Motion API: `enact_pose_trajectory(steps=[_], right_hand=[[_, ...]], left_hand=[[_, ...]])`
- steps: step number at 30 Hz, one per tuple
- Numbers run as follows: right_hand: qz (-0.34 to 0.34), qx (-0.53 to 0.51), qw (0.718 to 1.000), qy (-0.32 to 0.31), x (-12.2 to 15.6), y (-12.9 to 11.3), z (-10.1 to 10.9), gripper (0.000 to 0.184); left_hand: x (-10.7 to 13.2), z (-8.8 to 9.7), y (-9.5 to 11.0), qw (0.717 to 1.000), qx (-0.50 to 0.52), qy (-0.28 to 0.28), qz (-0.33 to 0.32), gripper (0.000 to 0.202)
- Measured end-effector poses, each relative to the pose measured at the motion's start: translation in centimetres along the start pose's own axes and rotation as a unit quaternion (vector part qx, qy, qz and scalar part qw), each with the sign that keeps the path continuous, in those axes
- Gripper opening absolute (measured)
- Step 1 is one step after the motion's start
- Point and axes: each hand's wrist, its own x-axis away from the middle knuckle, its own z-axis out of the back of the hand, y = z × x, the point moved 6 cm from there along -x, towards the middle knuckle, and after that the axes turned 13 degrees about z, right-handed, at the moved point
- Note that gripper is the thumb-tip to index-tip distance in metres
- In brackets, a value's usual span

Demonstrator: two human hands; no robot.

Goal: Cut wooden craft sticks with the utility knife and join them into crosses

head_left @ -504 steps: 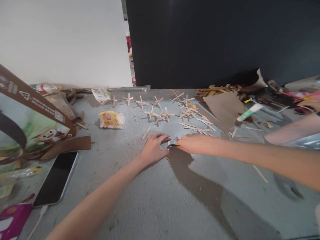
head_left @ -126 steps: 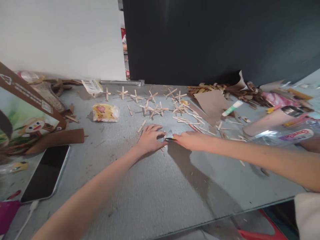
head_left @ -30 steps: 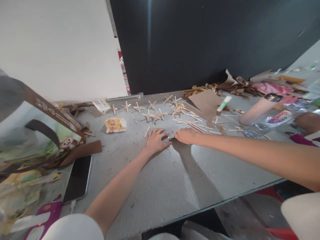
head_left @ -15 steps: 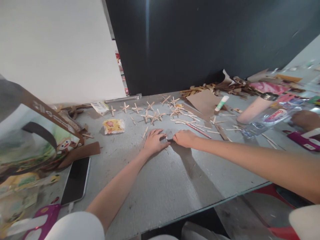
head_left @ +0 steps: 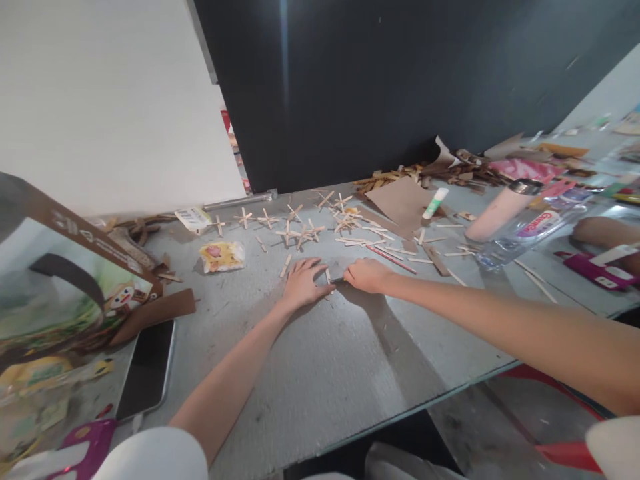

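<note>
My left hand (head_left: 303, 283) rests on the grey table with its fingers curved, thumb and fingertips at a short wooden stick (head_left: 328, 275). Just to the right, my right hand (head_left: 367, 275) is closed round a small knife, of which only a narrow dark blade (head_left: 339, 281) shows, meeting the stick near its lower end. The knife's handle is hidden in the fist. Beyond both hands lie several star-shaped crossed sticks (head_left: 289, 234) and a spread of loose pale sticks (head_left: 357, 241). One more stick (head_left: 285, 265) lies beside my left fingers.
A yellow printed packet (head_left: 223, 257) and a phone (head_left: 146, 369) lie to the left, near a printed bag (head_left: 65, 273). At right are a glue stick (head_left: 435, 203), brown cardboard (head_left: 400, 200), a pink tumbler (head_left: 503, 210), a clear bottle (head_left: 535, 230) and another person's arm (head_left: 607, 233).
The view has turned slightly to the right. Both hands keep nearly the same place and grip, and more of the stick shows between them.
</note>
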Motion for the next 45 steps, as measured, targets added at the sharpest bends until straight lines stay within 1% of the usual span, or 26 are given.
enact_pose_trajectory(steps=[3, 9, 13, 15, 21, 25, 31, 42, 45], right_hand=[[0.0, 0.007, 1.0, 0.004, -0.3, 0.2, -0.2, 0.052], [0.017, 0.014, 1.0, 0.014, -0.3, 0.3, -0.3, 0.049], [0.011, 0.017, 1.0, 0.021, -0.2, 0.3, -0.3, 0.05], [0.009, 0.018, 0.999, 0.027, -0.2, 0.2, -0.4, 0.05], [0.006, 0.018, 0.999, 0.04, -0.2, 0.3, -0.5, 0.048], [0.008, 0.016, 0.999, 0.049, -0.3, 0.3, -0.6, 0.044], [-0.025, 0.001, 0.997, 0.071, -0.4, 0.7, -0.9, 0.056], [-0.046, -0.021, 0.995, 0.081, -0.1, 0.7, -0.5, 0.062], [-0.055, -0.028, 0.995, 0.084, 0.0, 0.8, -0.5, 0.062]], left_hand=[[-0.2, 0.1, -0.1, 1.0, 0.015, 0.002, -0.001, 0.055], [-0.7, 0.0, -0.4, 0.999, 0.04, 0.01, 0.023, 0.051], [-0.7, 0.1, -0.7, 0.997, 0.042, 0.042, 0.044, 0.063], [-0.6, 0.2, -0.8, 0.996, 0.042, 0.052, 0.05, 0.065], [-0.6, 0.1, -0.8, 0.998, 0.038, 0.034, 0.038, 0.063], [-0.6, 0.0, -0.9, 0.998, 0.038, 0.035, 0.033, 0.057], [-0.8, -0.1, -1.0, 0.999, 0.024, 0.027, 0.037, 0.056], [-1.2, 0.2, -0.9, 0.999, 0.012, 0.006, 0.029, 0.057], [-1.4, 0.2, -1.2, 0.999, 0.033, 0.016, 0.04, 0.057]])
